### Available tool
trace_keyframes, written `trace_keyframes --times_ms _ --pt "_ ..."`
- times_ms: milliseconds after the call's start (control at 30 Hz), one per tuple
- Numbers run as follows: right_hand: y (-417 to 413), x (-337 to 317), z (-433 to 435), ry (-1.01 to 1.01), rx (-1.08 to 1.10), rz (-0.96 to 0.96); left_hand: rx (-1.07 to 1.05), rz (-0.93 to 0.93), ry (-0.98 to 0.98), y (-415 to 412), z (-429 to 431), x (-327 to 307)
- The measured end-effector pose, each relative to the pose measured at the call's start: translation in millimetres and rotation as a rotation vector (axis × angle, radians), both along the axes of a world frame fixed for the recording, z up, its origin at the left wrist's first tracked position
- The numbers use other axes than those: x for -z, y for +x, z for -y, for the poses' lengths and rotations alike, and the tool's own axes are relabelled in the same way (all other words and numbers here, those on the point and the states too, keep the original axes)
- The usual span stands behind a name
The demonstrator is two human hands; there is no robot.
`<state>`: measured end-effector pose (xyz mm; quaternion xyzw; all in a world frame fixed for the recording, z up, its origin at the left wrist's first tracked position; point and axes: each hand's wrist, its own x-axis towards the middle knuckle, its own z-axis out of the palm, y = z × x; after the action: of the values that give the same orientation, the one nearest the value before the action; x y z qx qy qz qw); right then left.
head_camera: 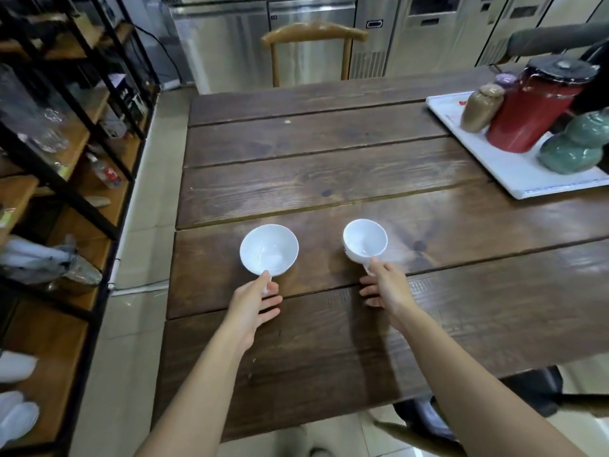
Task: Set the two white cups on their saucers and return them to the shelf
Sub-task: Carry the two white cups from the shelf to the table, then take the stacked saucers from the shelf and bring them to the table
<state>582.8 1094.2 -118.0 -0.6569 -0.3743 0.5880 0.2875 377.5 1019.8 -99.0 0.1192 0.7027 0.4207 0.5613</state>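
Two empty white cups are over the dark wooden table. My left hand pinches the handle of the left cup, thumb and forefinger closed on it, other fingers spread. My right hand holds the right cup by its handle the same way. Both cups are upright, near the table's left front part; I cannot tell if they touch the wood. White dishes, perhaps saucers, lie on the lower shelf at the far left edge.
A black-framed wooden shelf with glassware and bottles stands left of the table across a tiled gap. A white tray at the right holds a red canister, a brown jar and a green jar. A wooden chair stands at the far end.
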Motion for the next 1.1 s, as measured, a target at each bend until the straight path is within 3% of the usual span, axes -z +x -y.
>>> trace_keyframes --times_ms 167,267,433,500,567,733,900,1100 --pt "15 -9 14 0.053 -0.015 0.096 -0.001 0.02 0.031 -3 19 -10" --pt "23 -17 29 0.217 -0.202 0.357 0.015 -0.074 0.066 -1 40 -17" --pt "6 -45 64 0.557 -0.524 0.747 0.116 -0.588 0.118 -6 82 -30" --pt "-10 -56 78 0.7 -0.608 0.808 0.121 -0.846 0.117 -15 105 -39" --pt "-32 -68 97 0.785 -0.69 0.808 0.093 -1.009 0.107 -27 133 -51" --pt "-109 -94 169 1.016 -0.851 0.737 -0.032 -1.213 0.088 -71 235 -77" --pt "-198 -109 283 1.196 -1.055 0.646 -0.247 -1.297 0.007 -119 385 -95" --pt "-301 -124 446 1.378 -1.258 0.436 -0.477 -1.373 -0.276 -156 580 -109"
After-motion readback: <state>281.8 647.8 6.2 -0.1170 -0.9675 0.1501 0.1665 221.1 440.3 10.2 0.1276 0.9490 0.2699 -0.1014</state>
